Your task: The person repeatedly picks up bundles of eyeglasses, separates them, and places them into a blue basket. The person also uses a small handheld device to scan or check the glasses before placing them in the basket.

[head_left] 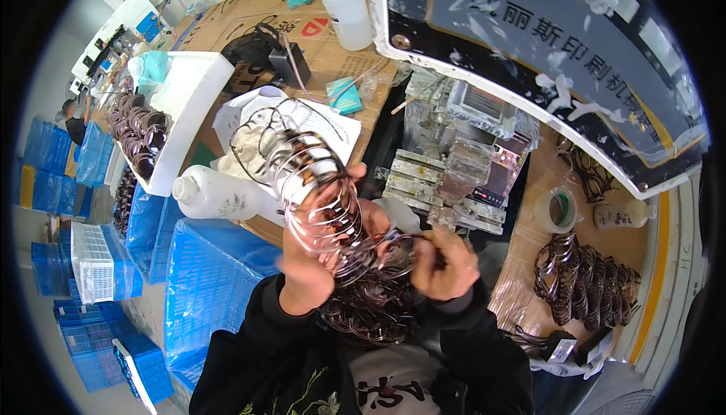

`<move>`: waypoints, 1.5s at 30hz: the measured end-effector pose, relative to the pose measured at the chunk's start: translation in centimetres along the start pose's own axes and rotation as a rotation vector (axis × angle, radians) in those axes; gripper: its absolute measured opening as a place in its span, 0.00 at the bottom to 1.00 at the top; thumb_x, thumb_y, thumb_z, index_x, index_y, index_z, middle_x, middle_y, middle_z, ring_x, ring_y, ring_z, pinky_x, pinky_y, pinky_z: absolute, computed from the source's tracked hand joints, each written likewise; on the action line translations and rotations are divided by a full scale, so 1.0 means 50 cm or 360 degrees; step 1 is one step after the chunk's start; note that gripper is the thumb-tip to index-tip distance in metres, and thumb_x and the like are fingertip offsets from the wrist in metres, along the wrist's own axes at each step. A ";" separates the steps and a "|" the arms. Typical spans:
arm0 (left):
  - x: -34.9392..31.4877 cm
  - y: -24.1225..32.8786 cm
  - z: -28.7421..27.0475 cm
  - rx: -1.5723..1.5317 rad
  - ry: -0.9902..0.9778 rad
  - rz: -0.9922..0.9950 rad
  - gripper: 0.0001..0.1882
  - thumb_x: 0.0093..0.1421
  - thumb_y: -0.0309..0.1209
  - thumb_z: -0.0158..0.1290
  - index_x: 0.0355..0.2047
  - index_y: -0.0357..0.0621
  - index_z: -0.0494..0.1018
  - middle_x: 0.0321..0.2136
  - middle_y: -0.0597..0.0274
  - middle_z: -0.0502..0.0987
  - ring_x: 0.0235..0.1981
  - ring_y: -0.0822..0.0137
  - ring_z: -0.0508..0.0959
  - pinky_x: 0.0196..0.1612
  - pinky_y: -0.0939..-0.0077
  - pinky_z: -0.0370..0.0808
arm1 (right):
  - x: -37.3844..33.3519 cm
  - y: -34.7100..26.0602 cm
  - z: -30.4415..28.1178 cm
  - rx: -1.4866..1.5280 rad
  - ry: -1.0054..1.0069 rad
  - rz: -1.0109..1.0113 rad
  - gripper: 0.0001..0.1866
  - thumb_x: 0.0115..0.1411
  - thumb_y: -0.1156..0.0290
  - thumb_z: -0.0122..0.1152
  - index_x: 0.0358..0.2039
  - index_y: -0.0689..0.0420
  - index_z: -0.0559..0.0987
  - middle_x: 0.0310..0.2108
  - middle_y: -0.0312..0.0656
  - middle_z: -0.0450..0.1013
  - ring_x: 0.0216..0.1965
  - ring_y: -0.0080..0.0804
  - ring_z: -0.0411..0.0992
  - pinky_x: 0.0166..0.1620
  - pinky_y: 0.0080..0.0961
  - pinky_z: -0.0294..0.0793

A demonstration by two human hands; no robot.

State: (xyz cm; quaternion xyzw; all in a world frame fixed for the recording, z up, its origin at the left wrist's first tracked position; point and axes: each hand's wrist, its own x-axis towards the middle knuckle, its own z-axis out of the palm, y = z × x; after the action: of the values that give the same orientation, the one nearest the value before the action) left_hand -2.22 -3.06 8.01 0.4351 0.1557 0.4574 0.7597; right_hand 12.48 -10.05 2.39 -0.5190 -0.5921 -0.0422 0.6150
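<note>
Left fingers (376, 218) curled round eyeglass-frame stack (304, 164); right fingers (439, 253) pinching dark frame (407, 240). White box (203, 75) holds brown frames (140, 129).

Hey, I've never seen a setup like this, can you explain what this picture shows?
No robot here: these are a person's own bare hands. The one picture comes from a wide fisheye camera worn on their head, looking down, so straight edges bend. The left hand holds a nested stack of brown glasses frames; the right hand pinches a thin frame piece near its lower end. On the cardboard-covered surfaces are a white bottle, a roll of tape and another stack of frames. A white tray of frames sits left.
</note>
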 end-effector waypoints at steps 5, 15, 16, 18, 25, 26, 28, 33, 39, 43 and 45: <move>-0.005 -0.002 0.001 0.0910 -0.0266 0.0388 0.44 0.47 0.18 0.58 0.59 0.37 0.42 0.35 0.54 0.72 0.37 0.66 0.74 0.43 0.72 0.71 | 0.007 -0.026 -0.007 0.0122 -0.0568 -0.0235 0.12 0.43 0.83 0.56 0.32 0.62 0.74 0.32 0.40 0.72 0.21 0.31 0.71 0.22 0.23 0.68; -0.012 0.003 -0.045 0.0561 0.0113 0.0183 0.39 0.48 0.21 0.59 0.57 0.35 0.49 0.27 0.60 0.70 0.29 0.68 0.73 0.38 0.71 0.74 | -0.029 0.069 -0.073 -0.0423 -0.0871 0.0518 0.07 0.46 0.73 0.65 0.27 0.56 0.78 0.28 0.37 0.74 0.26 0.38 0.73 0.27 0.26 0.72; -0.012 0.002 -0.045 0.0541 0.0152 0.0188 0.39 0.48 0.21 0.59 0.57 0.35 0.49 0.26 0.61 0.69 0.28 0.68 0.73 0.37 0.70 0.74 | -0.029 0.066 -0.074 -0.0421 -0.0833 0.0514 0.06 0.46 0.74 0.65 0.27 0.56 0.78 0.28 0.38 0.74 0.26 0.38 0.73 0.27 0.26 0.72; -0.012 0.007 -0.047 0.0696 0.0160 0.0284 0.38 0.50 0.23 0.59 0.57 0.35 0.50 0.25 0.62 0.68 0.27 0.70 0.72 0.34 0.71 0.73 | -0.021 0.054 -0.085 -0.0380 -0.0713 0.0518 0.06 0.47 0.75 0.64 0.28 0.57 0.78 0.29 0.39 0.74 0.26 0.38 0.73 0.28 0.26 0.72; -0.021 0.010 -0.059 0.0846 0.0357 0.0392 0.36 0.52 0.27 0.58 0.57 0.37 0.51 0.25 0.64 0.66 0.26 0.71 0.68 0.31 0.71 0.72 | 0.039 0.075 -0.152 0.0336 0.0154 0.0840 0.05 0.58 0.75 0.52 0.35 0.61 0.72 0.24 0.37 0.69 0.22 0.21 0.64 0.25 0.16 0.63; -0.023 0.008 -0.060 0.0846 0.0330 0.0379 0.36 0.52 0.27 0.58 0.58 0.37 0.51 0.25 0.64 0.66 0.26 0.71 0.67 0.31 0.70 0.72 | 0.045 0.100 -0.142 0.0723 0.0370 0.0897 0.05 0.60 0.74 0.50 0.36 0.60 0.71 0.25 0.35 0.68 0.22 0.18 0.62 0.25 0.14 0.61; -0.026 0.003 -0.062 0.0805 0.0311 0.0352 0.37 0.52 0.27 0.58 0.58 0.38 0.51 0.26 0.63 0.66 0.27 0.71 0.68 0.33 0.69 0.72 | 0.050 0.150 -0.115 0.0923 0.0477 0.0938 0.05 0.62 0.73 0.47 0.38 0.58 0.69 0.27 0.31 0.66 0.24 0.13 0.58 0.24 0.10 0.56; -0.030 0.007 -0.067 0.0755 0.0156 0.0325 0.39 0.51 0.27 0.59 0.59 0.41 0.48 0.28 0.62 0.68 0.29 0.69 0.70 0.35 0.68 0.72 | 0.043 0.217 -0.069 0.0840 0.0545 0.1067 0.08 0.64 0.68 0.48 0.41 0.57 0.70 0.30 0.27 0.65 0.25 0.10 0.55 0.25 0.08 0.52; -0.026 0.007 -0.062 0.0983 0.0288 0.0313 0.36 0.53 0.26 0.56 0.58 0.37 0.49 0.27 0.61 0.68 0.28 0.69 0.70 0.34 0.71 0.72 | 0.043 0.229 -0.058 0.0558 0.0556 0.0949 0.11 0.64 0.77 0.42 0.45 0.64 0.69 0.33 0.31 0.67 0.31 0.14 0.61 0.35 0.11 0.60; -0.019 0.002 -0.048 0.0844 0.0312 0.0286 0.27 0.59 0.27 0.47 0.57 0.37 0.51 0.25 0.60 0.66 0.25 0.69 0.68 0.31 0.69 0.70 | 0.029 0.226 -0.059 0.0526 0.0670 0.1017 0.11 0.61 0.79 0.44 0.44 0.64 0.69 0.32 0.33 0.67 0.31 0.16 0.61 0.35 0.12 0.61; -0.017 0.001 -0.043 0.0565 0.0313 0.0331 0.23 0.63 0.32 0.43 0.55 0.37 0.53 0.24 0.60 0.66 0.23 0.68 0.68 0.28 0.70 0.70 | 0.011 0.199 -0.060 0.0698 0.0732 0.0946 0.10 0.60 0.77 0.47 0.42 0.65 0.69 0.30 0.34 0.66 0.30 0.16 0.60 0.34 0.14 0.60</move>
State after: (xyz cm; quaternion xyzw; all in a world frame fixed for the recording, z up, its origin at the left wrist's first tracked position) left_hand -4.07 -2.63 6.69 0.5289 0.2615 0.5389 0.6012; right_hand 21.34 -7.26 -2.32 -0.5011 -0.2595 0.1488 0.8121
